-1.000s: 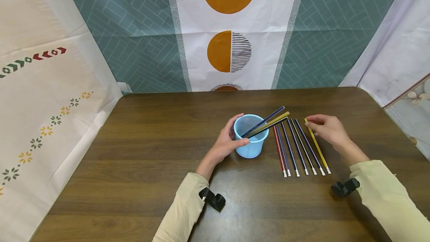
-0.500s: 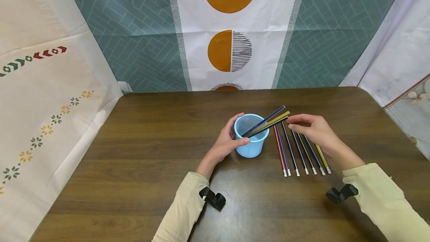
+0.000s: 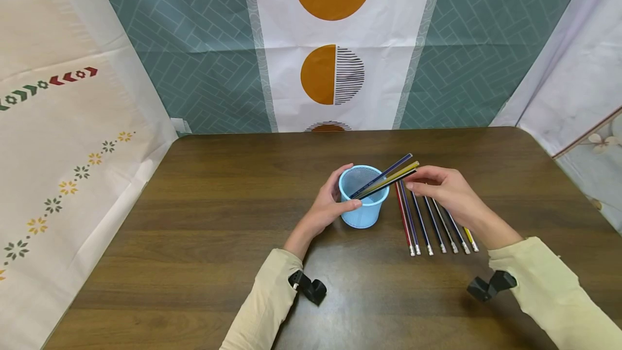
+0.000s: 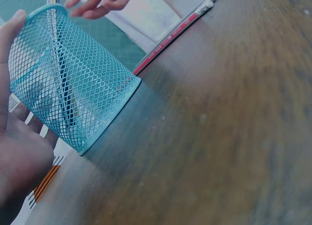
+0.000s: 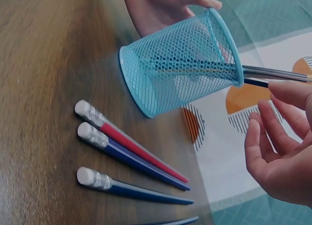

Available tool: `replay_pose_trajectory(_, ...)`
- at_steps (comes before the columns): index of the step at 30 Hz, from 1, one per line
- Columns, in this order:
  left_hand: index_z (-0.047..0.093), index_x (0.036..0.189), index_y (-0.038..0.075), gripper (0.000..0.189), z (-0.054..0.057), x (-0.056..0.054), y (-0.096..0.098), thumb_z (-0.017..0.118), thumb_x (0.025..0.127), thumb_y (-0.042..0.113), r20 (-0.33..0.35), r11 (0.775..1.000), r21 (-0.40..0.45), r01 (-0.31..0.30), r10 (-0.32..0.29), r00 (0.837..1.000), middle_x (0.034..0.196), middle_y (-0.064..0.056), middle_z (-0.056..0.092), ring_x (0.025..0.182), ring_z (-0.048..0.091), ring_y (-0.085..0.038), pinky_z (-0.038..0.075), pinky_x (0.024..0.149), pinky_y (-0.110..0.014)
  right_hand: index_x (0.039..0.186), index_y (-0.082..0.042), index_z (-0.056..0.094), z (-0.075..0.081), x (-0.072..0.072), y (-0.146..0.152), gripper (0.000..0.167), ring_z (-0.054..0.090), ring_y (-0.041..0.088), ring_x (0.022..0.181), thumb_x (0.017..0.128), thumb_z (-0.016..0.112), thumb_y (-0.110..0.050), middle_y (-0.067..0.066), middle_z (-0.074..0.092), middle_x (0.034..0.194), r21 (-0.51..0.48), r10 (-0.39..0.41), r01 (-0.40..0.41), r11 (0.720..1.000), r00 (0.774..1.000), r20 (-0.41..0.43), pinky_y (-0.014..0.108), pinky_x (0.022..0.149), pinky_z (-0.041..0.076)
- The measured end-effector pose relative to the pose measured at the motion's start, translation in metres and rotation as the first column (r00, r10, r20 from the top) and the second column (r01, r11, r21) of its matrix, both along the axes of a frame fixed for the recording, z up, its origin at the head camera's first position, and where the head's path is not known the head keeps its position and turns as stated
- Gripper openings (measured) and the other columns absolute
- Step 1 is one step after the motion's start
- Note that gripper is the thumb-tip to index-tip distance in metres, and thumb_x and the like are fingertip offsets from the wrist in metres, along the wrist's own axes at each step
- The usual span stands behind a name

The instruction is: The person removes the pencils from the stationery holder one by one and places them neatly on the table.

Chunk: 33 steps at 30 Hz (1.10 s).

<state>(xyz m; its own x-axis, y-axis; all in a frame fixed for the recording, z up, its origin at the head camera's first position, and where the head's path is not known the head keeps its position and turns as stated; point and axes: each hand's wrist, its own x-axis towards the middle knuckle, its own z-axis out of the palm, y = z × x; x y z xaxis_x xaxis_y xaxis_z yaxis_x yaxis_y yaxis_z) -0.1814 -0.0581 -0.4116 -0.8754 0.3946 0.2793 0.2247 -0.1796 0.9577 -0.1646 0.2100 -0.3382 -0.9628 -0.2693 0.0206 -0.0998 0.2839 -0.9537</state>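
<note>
A: Near side, what've you got?

B: Cream left sleeve and right sleeve, a black left wrist camera on one, right wrist camera on the other. Brown wood-grain table under the lot.

A: Next?

B: Seven eraser-tipped pencils in a row, flat on the wood, white erasers toward the near side. Red pencil leftmost, yellow pencil rightmost, mostly dark blue ones between.

A: Cup?

B: Light-blue mesh pencil cup, upright on the table, just left of the red pencil.

A: Left hand?

B: Clamped on the cup: thumb across the near wall, fingers round the far side.

A: Right hand?

B: Over the far part of the row, fingers loosely bent, tips a bit apart.

A: Anything leaning its way?

B: Blue, yellow and dark pencils, slanting right over the cup's rim. Dark one's end sits right by the fingertips; contact, can't tell.

A: Back?

B: White panel with orange half-circles, teal brick-pattern cloth either side.
</note>
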Motion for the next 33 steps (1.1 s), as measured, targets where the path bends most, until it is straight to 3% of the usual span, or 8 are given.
replay_pose_trajectory(5,0.031,0.148,0.004,0.078,0.001,0.001,0.000,0.072,0.082,0.002,0.002,1.000,-0.002,-0.004,0.004,1.000,0.136,-0.020,0.045,0.124,0.043,-0.025,0.032,0.105,-0.036,0.106,0.003,0.067,-0.001,0.000,-0.005,0.020,0.060,0.010,0.087,0.089,0.069,-0.007,-0.006,0.069,0.096,-0.069,0.013,-0.014,0.997,1.000,-0.009,0.021,0.077,0.048)
replay_pose_trajectory(13,0.028,0.148,0.001,0.080,0.000,0.001,-0.001,0.074,0.083,0.009,-0.006,1.000,-0.022,0.001,-0.001,1.000,0.138,-0.018,0.044,0.125,0.042,-0.024,0.031,0.106,-0.038,0.110,0.001,0.067,-0.004,0.000,-0.015,0.024,0.065,0.013,0.089,0.088,0.070,-0.007,-0.005,0.071,0.095,-0.079,0.026,-0.026,0.997,1.000,-0.001,0.023,0.078,0.049)
replay_pose_trajectory(22,0.028,0.148,0.002,0.080,0.000,0.000,-0.001,0.074,0.083,0.009,-0.011,1.000,-0.018,0.005,-0.006,1.000,0.137,-0.018,0.045,0.125,0.043,-0.023,0.033,0.105,-0.036,0.102,-0.012,0.070,-0.006,0.000,-0.022,0.016,0.064,0.011,0.086,0.087,0.071,-0.007,-0.006,0.070,0.093,-0.120,0.012,-0.012,0.993,1.000,0.001,0.027,0.075,0.051)
replay_pose_trajectory(25,0.029,0.148,0.003,0.079,-0.001,0.000,-0.001,0.073,0.083,0.007,-0.010,1.000,-0.020,0.002,-0.003,1.000,0.137,-0.017,0.045,0.125,0.043,-0.023,0.033,0.105,-0.036,0.105,-0.005,0.069,-0.005,0.000,-0.024,0.017,0.064,0.012,0.085,0.088,0.071,-0.008,-0.007,0.070,0.092,-0.105,-0.005,0.004,0.995,1.000,-0.004,0.028,0.075,0.051)
replay_pose_trajectory(29,0.028,0.148,0.002,0.078,-0.001,0.000,-0.001,0.072,0.083,0.003,-0.006,1.000,-0.024,0.000,-0.001,1.000,0.137,-0.018,0.045,0.125,0.043,-0.024,0.033,0.105,-0.037,0.112,0.010,0.062,-0.005,0.001,-0.025,0.032,0.063,0.011,0.083,0.089,0.071,-0.011,-0.008,0.070,0.091,-0.051,-0.033,0.031,0.998,0.999,-0.034,0.028,0.074,0.051)
replay_pose_trajectory(33,0.027,0.148,0.000,0.079,-0.001,0.000,-0.001,0.071,0.083,0.001,-0.005,1.000,-0.028,0.001,-0.001,1.000,0.137,-0.018,0.044,0.125,0.043,-0.024,0.033,0.105,-0.037,0.113,0.013,0.061,-0.004,0.001,-0.027,0.037,0.063,0.008,0.079,0.088,0.071,-0.012,-0.007,0.070,0.090,-0.007,-0.062,0.062,0.998,0.995,-0.076,0.026,0.071,0.052)
